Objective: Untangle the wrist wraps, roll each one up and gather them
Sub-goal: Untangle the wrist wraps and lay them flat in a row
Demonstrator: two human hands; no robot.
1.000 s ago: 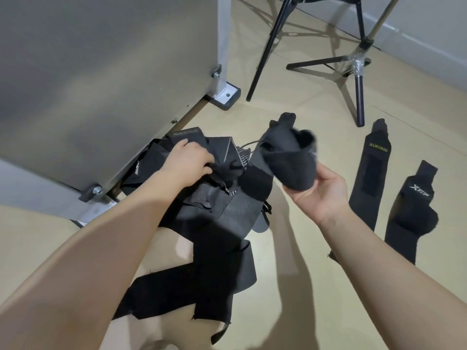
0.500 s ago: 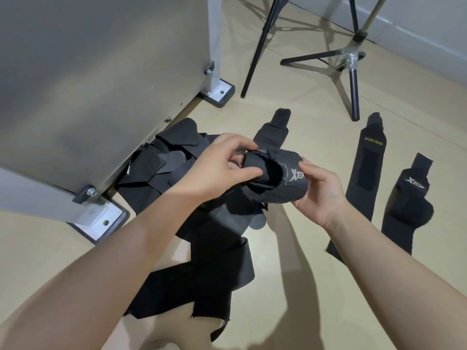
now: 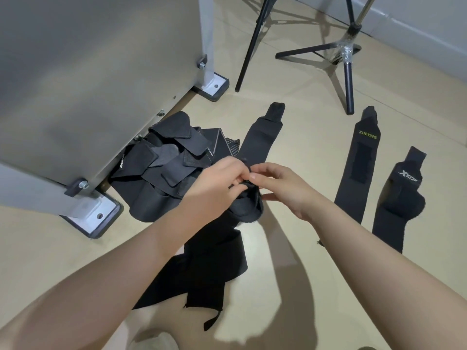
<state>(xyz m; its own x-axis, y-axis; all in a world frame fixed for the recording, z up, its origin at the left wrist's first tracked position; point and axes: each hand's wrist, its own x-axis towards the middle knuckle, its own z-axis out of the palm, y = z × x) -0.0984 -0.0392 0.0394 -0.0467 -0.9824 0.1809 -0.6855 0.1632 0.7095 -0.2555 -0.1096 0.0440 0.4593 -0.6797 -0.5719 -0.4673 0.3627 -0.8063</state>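
A tangle of black wrist wraps (image 3: 171,168) lies on the floor by the grey panel's foot. Above it I hold a bunched black wrap (image 3: 249,207) between both hands. My left hand (image 3: 217,183) pinches its upper edge with curled fingers. My right hand (image 3: 280,188) pinches the same spot from the right, thumb beneath. One long wrap (image 3: 260,137) stretches up and away from my hands. Flat black straps (image 3: 209,266) trail from the bundle toward me.
Two separated wraps lie flat at the right: one marked XUEYING (image 3: 358,160) and one marked Xtep (image 3: 401,195). A grey panel on bolted white feet (image 3: 98,215) stands at the left. A black tripod (image 3: 346,56) spreads its legs at the back.
My left hand left the pile and came to the wrap in my right hand. Both hands now pinch it close together, lower and more bunched than before.
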